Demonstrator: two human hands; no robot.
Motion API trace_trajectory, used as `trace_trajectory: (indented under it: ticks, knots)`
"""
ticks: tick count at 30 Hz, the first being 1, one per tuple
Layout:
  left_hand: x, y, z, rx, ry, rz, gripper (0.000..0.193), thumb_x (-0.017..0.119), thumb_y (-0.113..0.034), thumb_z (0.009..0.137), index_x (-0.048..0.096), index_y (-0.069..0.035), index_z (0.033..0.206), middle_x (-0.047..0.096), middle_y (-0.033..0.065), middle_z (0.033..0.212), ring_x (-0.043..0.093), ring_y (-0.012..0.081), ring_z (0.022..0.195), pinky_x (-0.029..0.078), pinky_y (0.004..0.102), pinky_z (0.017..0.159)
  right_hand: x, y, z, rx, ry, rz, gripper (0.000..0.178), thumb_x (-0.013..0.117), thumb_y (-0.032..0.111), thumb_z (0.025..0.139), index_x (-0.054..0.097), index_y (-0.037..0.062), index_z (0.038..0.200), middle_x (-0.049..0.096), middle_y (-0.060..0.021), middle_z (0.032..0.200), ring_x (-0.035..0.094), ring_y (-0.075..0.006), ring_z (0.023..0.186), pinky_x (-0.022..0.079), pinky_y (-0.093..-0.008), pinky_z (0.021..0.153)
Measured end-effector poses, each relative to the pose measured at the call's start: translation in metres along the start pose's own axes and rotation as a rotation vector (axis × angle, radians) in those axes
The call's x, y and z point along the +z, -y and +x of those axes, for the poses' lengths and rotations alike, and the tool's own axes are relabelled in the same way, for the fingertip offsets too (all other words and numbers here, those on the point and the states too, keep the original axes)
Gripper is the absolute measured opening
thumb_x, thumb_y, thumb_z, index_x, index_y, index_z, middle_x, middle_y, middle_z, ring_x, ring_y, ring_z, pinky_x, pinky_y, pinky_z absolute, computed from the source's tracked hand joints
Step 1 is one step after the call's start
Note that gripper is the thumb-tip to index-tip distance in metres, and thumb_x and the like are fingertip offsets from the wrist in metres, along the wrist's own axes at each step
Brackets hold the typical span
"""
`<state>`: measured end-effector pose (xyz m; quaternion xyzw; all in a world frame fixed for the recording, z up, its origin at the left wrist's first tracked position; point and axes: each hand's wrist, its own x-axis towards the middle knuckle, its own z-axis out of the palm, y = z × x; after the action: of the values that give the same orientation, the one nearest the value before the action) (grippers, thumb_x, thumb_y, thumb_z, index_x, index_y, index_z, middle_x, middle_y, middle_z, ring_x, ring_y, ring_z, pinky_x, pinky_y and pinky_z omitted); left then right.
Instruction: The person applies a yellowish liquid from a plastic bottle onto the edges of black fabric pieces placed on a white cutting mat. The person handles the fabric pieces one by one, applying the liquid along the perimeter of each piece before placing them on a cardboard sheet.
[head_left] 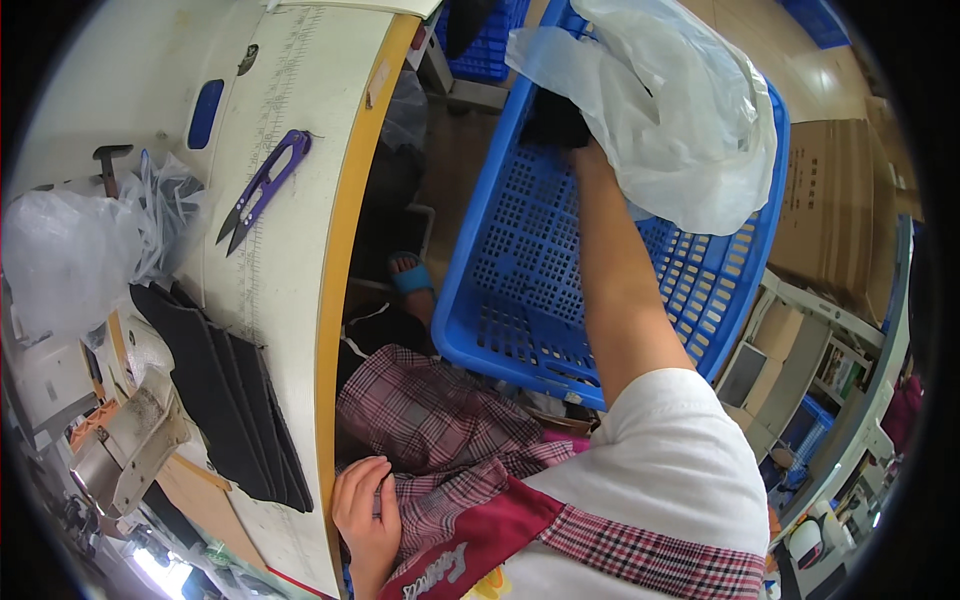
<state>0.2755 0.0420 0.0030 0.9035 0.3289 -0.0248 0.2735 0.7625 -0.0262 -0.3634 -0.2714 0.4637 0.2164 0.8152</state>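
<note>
My right arm reaches far into a blue plastic basket. Only the wrist end of my right hand shows, beside black fabric and partly under a white plastic bag. Its fingers are hidden, so whether it grips the fabric cannot be made out. Close to the table's yellow edge rests my left hand, holding nothing, its fingers loosely extended. On the table nearby lies a stack of black fabric pieces. Purple-handled thread snips lie farther up the table.
A clear plastic bag sits at the table's far left, above a metal machine part. Plaid cloth covers my lap. A cardboard box stands right of the basket, with a shelf below it. A foot in a blue sandal shows under the table.
</note>
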Motion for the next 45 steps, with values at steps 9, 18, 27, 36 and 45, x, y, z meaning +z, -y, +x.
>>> trace_trajectory:
  ticks: [9, 18, 27, 36, 45]
  knots:
    - [0.009, -0.023, 0.035, -0.073, 0.197, -0.472, 0.025, 0.064, -0.002, 0.079, 0.06, 0.002, 0.103, 0.063, 0.0131, 0.105, 0.06, 0.0259, 0.098, 0.046, 0.0347, 0.087, -0.055, 0.019, -0.13, 0.103, 0.224, -0.377, 0.036, 0.075, 0.023, 0.071, 0.058, 0.0112, 0.101, 0.064, -0.0081, 0.101, 0.062, -0.0225, 0.092, 0.052, -0.0386, 0.073]
    - [0.086, -0.071, 0.124, -0.167, 0.375, -1.302, 0.075, 0.075, -0.014, 0.075, 0.032, 0.006, 0.133, 0.046, 0.0176, 0.129, 0.045, 0.0267, 0.121, 0.036, 0.0367, 0.102, -0.12, 0.008, -0.369, 0.049, 0.601, -0.858, 0.056, 0.067, 0.016, 0.075, 0.045, -0.0008, 0.123, 0.057, -0.0118, 0.11, 0.057, -0.02, 0.1, 0.046, -0.0332, 0.089]
    - [0.001, -0.03, 0.064, -0.189, 0.199, -1.665, 0.07, 0.079, -0.011, 0.062, 0.047, 0.003, 0.123, 0.058, 0.0119, 0.113, 0.057, 0.0245, 0.106, 0.045, 0.036, 0.093, -0.072, 0.008, -0.431, -0.554, 1.229, -0.974, 0.095, 0.082, 0.028, 0.065, 0.028, -0.0014, 0.138, 0.039, -0.0133, 0.137, 0.039, -0.0211, 0.125, 0.029, -0.0341, 0.104]
    - [-0.032, 0.01, -0.031, -0.089, -0.09, -1.47, 0.08, 0.08, -0.021, 0.063, 0.039, 0.005, 0.127, 0.055, 0.0154, 0.115, 0.057, 0.0256, 0.106, 0.046, 0.0357, 0.092, -0.043, -0.016, -0.498, -0.229, 1.62, -1.756, 0.058, 0.072, 0.014, 0.075, 0.047, -0.0053, 0.124, 0.066, -0.0181, 0.093, 0.064, -0.0231, 0.086, 0.048, -0.0314, 0.078]
    - [-0.018, 0.048, -0.109, -0.123, -0.345, -1.489, 0.092, 0.076, -0.041, 0.069, 0.028, 0.002, 0.135, 0.047, 0.0173, 0.126, 0.049, 0.0276, 0.117, 0.04, 0.0373, 0.099, -0.12, -0.108, -0.518, 0.103, 1.735, -1.389, 0.089, 0.068, 0.027, 0.081, 0.012, -0.0075, 0.141, 0.028, -0.0234, 0.142, 0.029, -0.0313, 0.133, 0.025, -0.0389, 0.109]
